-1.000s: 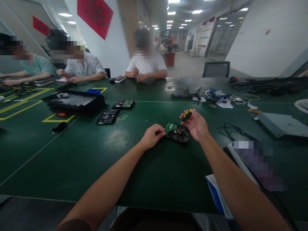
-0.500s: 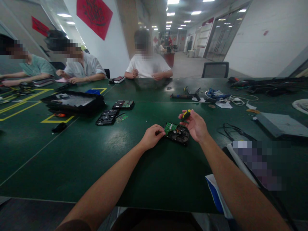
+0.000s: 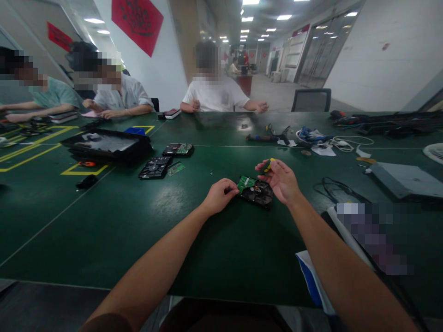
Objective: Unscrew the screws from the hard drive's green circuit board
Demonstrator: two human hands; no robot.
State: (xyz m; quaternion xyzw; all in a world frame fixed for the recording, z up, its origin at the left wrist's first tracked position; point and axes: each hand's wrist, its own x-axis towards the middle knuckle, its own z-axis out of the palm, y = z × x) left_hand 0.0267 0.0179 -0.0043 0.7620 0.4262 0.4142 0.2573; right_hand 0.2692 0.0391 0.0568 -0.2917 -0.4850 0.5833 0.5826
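On the green tabletop in front of me lies a hard drive [image 3: 258,196], its green circuit board [image 3: 246,183] facing up at the left end. My left hand [image 3: 221,196] is closed, thumb and fingers pinching the drive's left edge by the board. Above the drive's right end, my right hand [image 3: 281,180] grips a screwdriver [image 3: 267,166] by its yellow and dark handle. The shaft and tip of the screwdriver cannot be made out.
Left of my hands lie two more hard drives [image 3: 155,167] [image 3: 178,149] and a loose circuit board [image 3: 176,168]. A black tray [image 3: 138,150] stands farther left. Cables [image 3: 314,137] and a grey metal box [image 3: 406,182] sit at right. Several people sit across the table.
My hands and the hard drive hold nearly the same position; the screwdriver handle has tilted slightly. The person opposite has stretched one arm out to the right.
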